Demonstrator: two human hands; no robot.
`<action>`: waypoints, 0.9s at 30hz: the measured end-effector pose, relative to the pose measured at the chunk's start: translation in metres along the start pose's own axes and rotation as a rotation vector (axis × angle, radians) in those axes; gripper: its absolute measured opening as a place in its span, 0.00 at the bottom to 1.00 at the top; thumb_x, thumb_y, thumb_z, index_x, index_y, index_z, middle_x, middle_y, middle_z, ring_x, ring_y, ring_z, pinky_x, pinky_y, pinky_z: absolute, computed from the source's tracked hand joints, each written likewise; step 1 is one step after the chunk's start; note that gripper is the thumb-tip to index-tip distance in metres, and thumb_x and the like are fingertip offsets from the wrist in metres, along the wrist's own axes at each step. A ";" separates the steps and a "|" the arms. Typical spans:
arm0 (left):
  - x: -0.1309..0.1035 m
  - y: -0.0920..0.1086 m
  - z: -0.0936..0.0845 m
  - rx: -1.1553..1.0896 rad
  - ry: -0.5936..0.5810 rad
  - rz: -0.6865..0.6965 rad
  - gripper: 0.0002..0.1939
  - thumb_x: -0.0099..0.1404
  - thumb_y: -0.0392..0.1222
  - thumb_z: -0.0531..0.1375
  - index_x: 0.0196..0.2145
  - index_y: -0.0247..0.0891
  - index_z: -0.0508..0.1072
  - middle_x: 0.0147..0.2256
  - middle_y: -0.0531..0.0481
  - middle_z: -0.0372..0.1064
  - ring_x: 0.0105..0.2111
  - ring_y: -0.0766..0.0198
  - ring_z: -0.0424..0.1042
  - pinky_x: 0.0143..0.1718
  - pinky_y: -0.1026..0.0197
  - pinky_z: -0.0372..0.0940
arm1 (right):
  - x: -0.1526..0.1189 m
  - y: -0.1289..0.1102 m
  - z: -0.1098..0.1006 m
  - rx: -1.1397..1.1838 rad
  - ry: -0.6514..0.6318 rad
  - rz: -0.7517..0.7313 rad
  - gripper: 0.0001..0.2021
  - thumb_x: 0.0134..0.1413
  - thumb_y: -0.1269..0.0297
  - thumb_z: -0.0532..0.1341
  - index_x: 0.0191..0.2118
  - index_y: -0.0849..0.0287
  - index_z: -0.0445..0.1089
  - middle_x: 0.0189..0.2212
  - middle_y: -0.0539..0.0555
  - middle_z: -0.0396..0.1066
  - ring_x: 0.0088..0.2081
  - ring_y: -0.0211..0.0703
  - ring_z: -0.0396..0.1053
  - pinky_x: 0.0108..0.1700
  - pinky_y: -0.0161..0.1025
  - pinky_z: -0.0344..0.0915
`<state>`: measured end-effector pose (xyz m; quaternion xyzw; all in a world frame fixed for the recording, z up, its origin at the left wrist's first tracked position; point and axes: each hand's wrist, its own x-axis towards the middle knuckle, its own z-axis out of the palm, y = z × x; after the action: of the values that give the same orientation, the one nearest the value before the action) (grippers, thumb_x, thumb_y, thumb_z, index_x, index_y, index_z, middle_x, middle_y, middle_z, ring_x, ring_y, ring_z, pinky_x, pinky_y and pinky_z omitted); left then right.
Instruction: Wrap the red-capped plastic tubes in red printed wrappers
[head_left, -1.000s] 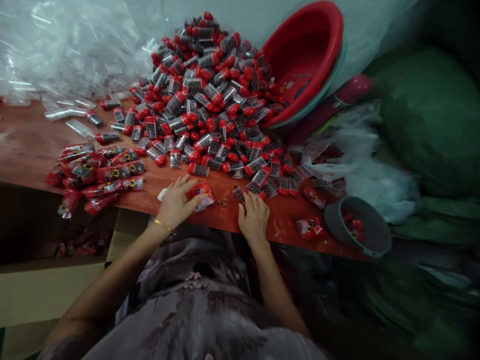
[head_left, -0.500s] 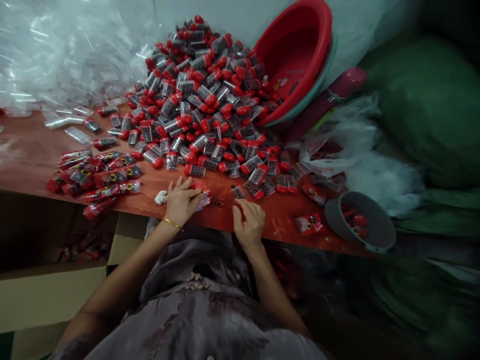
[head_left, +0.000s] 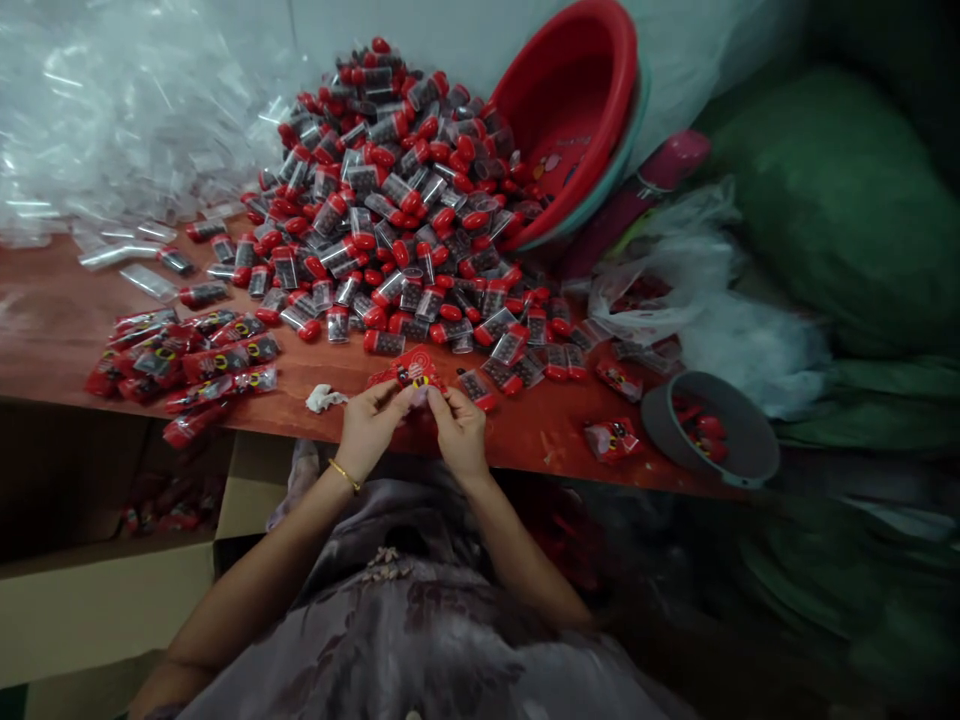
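Between my two hands is a small red printed plastic packet (head_left: 414,368), its lower edge pinched by the fingers. My left hand (head_left: 373,420) is closed on its left part, thumb against fingertips. My right hand (head_left: 457,428) pinches the same edge from the right. A clear tube with a red cap (head_left: 475,388) lies just beyond my right fingers. To the left of my left hand sits a crumpled white scrap (head_left: 325,398). Past the hands rises a big heap of clear red-capped tubes (head_left: 390,230) with dark contents.
Filled red packets (head_left: 180,360) lie piled at the left, above an open cardboard box (head_left: 105,590). A grey bowl (head_left: 651,425) holds red pieces at the right. Red basin (head_left: 619,110) leans behind the heap. Clear empty tubes (head_left: 142,110) fill the back left of the red table (head_left: 300,415).
My left hand has lifted and moved right with the red packet. My right hand has come left and now pinches the packet too. The view has shifted slightly.
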<state>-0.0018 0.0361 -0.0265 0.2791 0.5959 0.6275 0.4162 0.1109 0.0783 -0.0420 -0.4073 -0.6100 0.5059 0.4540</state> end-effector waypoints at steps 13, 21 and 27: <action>-0.008 -0.003 0.007 -0.124 -0.018 -0.080 0.14 0.45 0.48 0.69 0.27 0.34 0.79 0.25 0.51 0.74 0.25 0.68 0.68 0.31 0.65 0.63 | -0.009 0.014 0.007 -0.141 0.014 -0.088 0.18 0.59 0.57 0.53 0.20 0.58 0.59 0.17 0.45 0.55 0.22 0.33 0.54 0.27 0.33 0.54; 0.005 0.011 -0.003 -0.248 0.068 -0.232 0.20 0.35 0.50 0.73 0.18 0.32 0.72 0.17 0.55 0.67 0.19 0.72 0.65 0.25 0.67 0.63 | 0.042 0.006 -0.063 -0.825 -0.402 -0.537 0.17 0.58 0.75 0.50 0.49 0.57 0.69 0.48 0.57 0.70 0.50 0.46 0.63 0.51 0.44 0.58; -0.001 0.015 -0.003 -0.343 0.014 -0.429 0.23 0.33 0.50 0.74 0.23 0.32 0.72 0.22 0.52 0.72 0.23 0.68 0.71 0.28 0.65 0.67 | 0.084 0.008 -0.121 -1.394 -0.770 -0.660 0.20 0.56 0.76 0.54 0.52 0.51 0.68 0.59 0.58 0.60 0.60 0.55 0.52 0.55 0.52 0.50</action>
<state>-0.0069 0.0343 -0.0123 0.0675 0.5293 0.6188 0.5766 0.2071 0.1896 -0.0289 -0.1950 -0.9799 -0.0387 -0.0143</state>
